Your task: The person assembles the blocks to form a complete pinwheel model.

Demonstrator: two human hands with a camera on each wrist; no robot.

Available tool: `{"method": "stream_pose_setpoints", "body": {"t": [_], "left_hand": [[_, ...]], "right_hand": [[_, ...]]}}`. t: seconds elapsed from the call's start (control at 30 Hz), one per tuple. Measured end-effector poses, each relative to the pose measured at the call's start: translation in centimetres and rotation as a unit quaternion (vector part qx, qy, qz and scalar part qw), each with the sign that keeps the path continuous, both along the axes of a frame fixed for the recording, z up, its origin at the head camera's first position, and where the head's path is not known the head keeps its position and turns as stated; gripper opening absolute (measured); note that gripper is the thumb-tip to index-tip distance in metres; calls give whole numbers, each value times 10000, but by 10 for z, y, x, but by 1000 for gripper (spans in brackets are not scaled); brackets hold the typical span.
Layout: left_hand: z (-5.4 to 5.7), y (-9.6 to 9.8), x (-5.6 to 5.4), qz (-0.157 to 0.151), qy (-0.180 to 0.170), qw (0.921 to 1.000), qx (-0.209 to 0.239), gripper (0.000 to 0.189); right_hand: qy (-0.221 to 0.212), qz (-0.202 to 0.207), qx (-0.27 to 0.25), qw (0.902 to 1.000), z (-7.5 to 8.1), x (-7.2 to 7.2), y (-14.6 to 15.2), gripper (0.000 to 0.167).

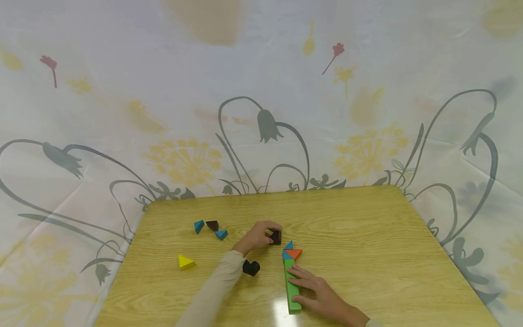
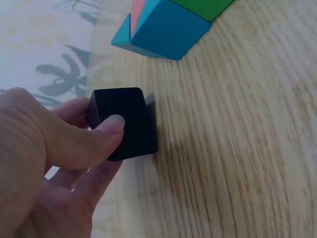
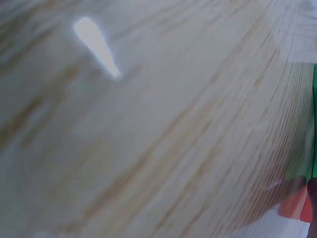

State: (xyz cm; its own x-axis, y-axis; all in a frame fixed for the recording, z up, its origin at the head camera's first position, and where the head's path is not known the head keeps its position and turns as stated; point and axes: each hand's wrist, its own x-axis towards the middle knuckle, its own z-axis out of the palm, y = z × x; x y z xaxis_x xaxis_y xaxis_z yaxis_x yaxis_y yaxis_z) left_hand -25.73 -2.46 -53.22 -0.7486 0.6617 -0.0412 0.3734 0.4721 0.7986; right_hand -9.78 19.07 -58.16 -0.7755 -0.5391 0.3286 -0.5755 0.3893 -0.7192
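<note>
My left hand pinches a dark block by its sides. In the left wrist view the thumb lies across the block's near face and other fingers are behind it. Close to the right of that block in the head view stand blue triangular blocks and an orange triangular block. They adjoin the far end of a row of green blocks. My right hand touches the row's right side with loosely extended, spread fingers. Only a fingertip of it shows at the right wrist view's edge.
At the left of the wooden table are two blue blocks, a dark brown block and a yellow triangular block. A black heart-like shape is beside the left sleeve. A patterned curtain hangs behind the table.
</note>
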Motion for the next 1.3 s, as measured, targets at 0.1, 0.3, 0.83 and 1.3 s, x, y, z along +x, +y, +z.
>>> {"method": "stream_pose_setpoints", "body": {"t": [0.1,0.3,0.83,1.3], "left_hand": [[-2,1,1,-8,-22,10000,-24,44],[0,4,3,10,43,9999,-112,41],[-4,12,4,-212,319,9979,-527,56],[-3,12,8,-49,181,9998,63,49]], "right_hand": [[24,-1,-41,10000,0,0,0,44],[42,15,-78,10000,1,1,-1,43],[79,-67,-189,9998,7,3,-4,42],[145,-7,-248,9996,22,6,-6,41]]}}
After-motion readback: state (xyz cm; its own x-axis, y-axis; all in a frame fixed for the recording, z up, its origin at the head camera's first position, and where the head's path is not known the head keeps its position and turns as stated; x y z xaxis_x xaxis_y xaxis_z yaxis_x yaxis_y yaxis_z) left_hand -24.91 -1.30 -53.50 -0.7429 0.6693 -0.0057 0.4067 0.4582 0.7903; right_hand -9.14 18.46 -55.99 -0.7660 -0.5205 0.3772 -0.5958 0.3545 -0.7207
